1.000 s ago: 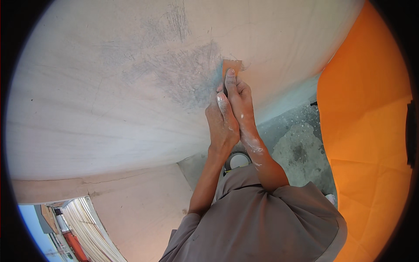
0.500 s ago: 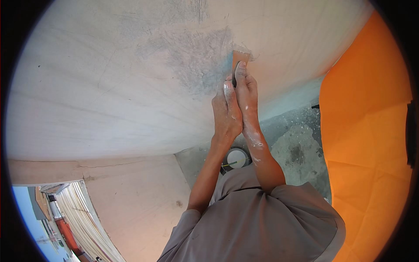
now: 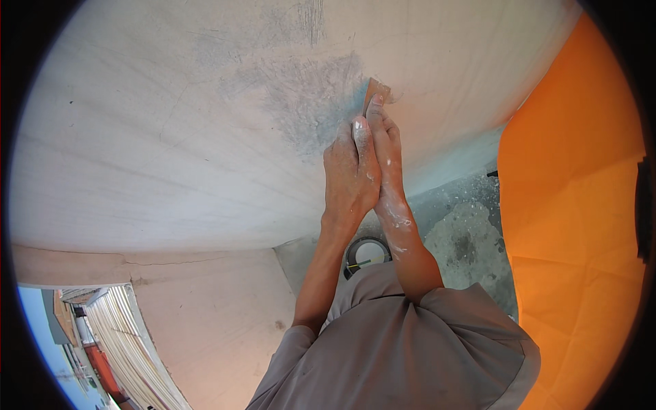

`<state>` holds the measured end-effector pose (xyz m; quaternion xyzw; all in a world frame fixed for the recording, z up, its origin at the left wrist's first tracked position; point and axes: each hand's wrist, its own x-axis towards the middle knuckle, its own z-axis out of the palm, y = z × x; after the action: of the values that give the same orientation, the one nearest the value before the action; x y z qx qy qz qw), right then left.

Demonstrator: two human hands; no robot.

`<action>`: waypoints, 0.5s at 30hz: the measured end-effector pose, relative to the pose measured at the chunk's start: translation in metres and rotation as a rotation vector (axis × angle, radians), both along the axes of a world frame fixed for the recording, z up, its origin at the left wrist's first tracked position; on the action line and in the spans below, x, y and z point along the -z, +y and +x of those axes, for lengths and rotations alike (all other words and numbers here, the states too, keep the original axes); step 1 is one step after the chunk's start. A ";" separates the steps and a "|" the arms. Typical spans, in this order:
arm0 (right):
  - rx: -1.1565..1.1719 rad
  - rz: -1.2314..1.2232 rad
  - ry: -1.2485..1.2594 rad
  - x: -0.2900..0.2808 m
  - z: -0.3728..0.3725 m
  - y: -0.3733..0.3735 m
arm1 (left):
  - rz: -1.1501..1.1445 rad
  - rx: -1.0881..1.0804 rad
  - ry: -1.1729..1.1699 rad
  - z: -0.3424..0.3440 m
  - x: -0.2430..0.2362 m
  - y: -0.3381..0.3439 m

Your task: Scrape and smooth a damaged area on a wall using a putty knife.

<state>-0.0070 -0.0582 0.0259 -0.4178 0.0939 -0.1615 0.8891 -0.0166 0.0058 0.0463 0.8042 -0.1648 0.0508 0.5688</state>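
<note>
A scraper with a flat orange-brown blade [image 3: 376,88] rests against the pale wall [image 3: 205,171], its blade tilted slightly. Its handle is hidden in my right hand [image 3: 387,140], which is closed on it with the thumb lying along the blade's base. My left hand [image 3: 349,167] presses against the right one from the left, also closed about the handle, though its fingertips are mostly out of sight. White powder marks both hands and the right forearm. Just left of the blade is a rough, scratched grey patch [image 3: 311,99] on the wall.
Below my wrists, a dark round bucket [image 3: 352,250] holds something white and a thin yellowish stick. Grey floor [image 3: 471,239] with white specks lies to the right. A large orange sheet [image 3: 574,205] hangs at far right. An opening at lower left shows outdoors.
The scraper has turned a little, so its blade now slants more. My left hand has shifted slightly left and upward, covering more of the handle.
</note>
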 end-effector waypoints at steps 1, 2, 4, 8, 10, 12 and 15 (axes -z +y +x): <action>0.025 0.045 -0.035 -0.001 0.002 0.005 | -0.002 -0.003 -0.001 0.003 -0.007 0.003; 0.054 0.090 -0.067 -0.002 0.003 0.008 | 0.049 -0.005 0.013 0.006 -0.015 0.007; 0.098 0.152 -0.102 -0.015 0.005 0.010 | 0.154 -0.022 -0.034 0.011 -0.033 0.005; 0.126 0.110 -0.133 -0.016 0.003 -0.002 | 0.232 0.039 -0.014 0.008 -0.032 0.000; 0.104 0.014 -0.092 -0.003 0.005 -0.002 | -0.062 0.072 -0.022 0.000 -0.002 0.001; 0.090 -0.173 0.080 0.018 0.006 -0.007 | -0.124 0.072 0.051 -0.007 0.024 -0.003; 0.109 -0.406 0.107 0.019 0.004 -0.001 | -0.213 0.058 0.129 -0.011 0.046 -0.003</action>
<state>-0.0033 -0.0590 0.0069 -0.5907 0.1289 -0.2024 0.7704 -0.0278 0.0029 0.0005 0.7357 -0.1448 -0.0001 0.6617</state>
